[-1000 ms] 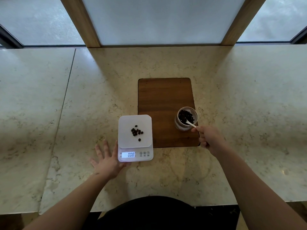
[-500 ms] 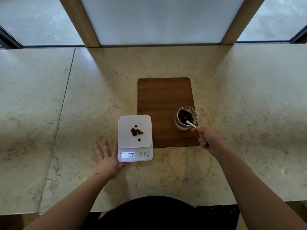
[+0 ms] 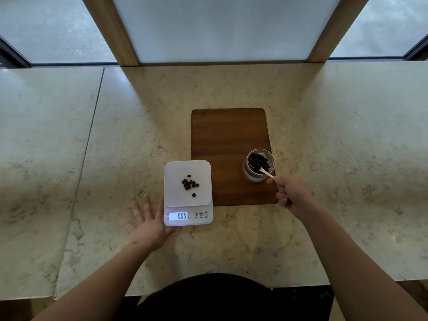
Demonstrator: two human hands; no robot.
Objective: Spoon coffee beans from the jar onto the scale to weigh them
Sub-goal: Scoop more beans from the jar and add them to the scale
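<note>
A white digital scale [image 3: 176, 167] stands on the stone counter, its lit display reading 008. A small cluster of coffee beans [image 3: 190, 183] lies on its platform, with one bean a little nearer to me. A glass jar [image 3: 250, 177] of dark beans sits on the near right part of a wooden board [image 3: 228, 135]. My right hand [image 3: 293, 194] grips the handle of a small white spoon [image 3: 266, 173], whose bowl dips among the beans in the jar. My left hand [image 3: 148, 224] lies flat on the counter, fingers spread, touching the scale's near left corner.
The marble counter [image 3: 347, 135] has a seam running down its left side. Wooden posts [image 3: 111, 31] and frosted window panes stand along the far edge. The counter's near edge is close to my body.
Almost nothing has moved. My right hand has kept the spoon in the jar and my left hand stays flat beside the scale.
</note>
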